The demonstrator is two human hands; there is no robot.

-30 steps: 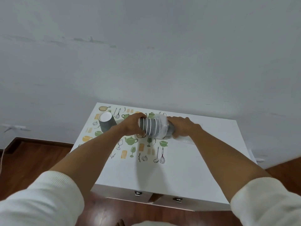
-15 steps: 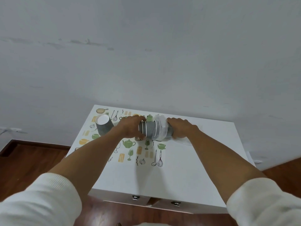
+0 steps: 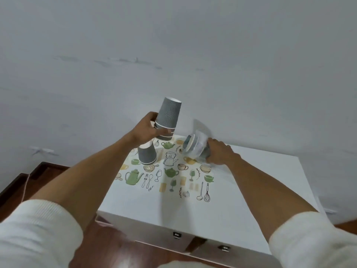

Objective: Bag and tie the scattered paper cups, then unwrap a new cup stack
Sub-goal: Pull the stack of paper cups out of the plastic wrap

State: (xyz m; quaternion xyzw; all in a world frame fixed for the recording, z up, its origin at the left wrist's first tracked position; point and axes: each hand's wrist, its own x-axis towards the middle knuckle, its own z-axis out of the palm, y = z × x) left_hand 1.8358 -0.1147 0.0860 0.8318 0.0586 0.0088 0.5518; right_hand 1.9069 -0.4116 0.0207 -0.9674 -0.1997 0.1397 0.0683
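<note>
At centre frame, a person's left hand [image 3: 145, 132] grips a short stack of grey paper cups [image 3: 167, 118] held upside down, while the right hand [image 3: 222, 154] clutches plastic-wrapped cups [image 3: 195, 147] above the white cabinet [image 3: 241, 190].

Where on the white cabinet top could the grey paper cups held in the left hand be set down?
Free: the plain white cabinet top right of the kitchen-print mat, and the near strip by the front edge. Crowded: the far-left corner, where an upside-down grey ribbed paper cup stands, and the spot under the right hand gripping the clear plastic wrapper.
</note>
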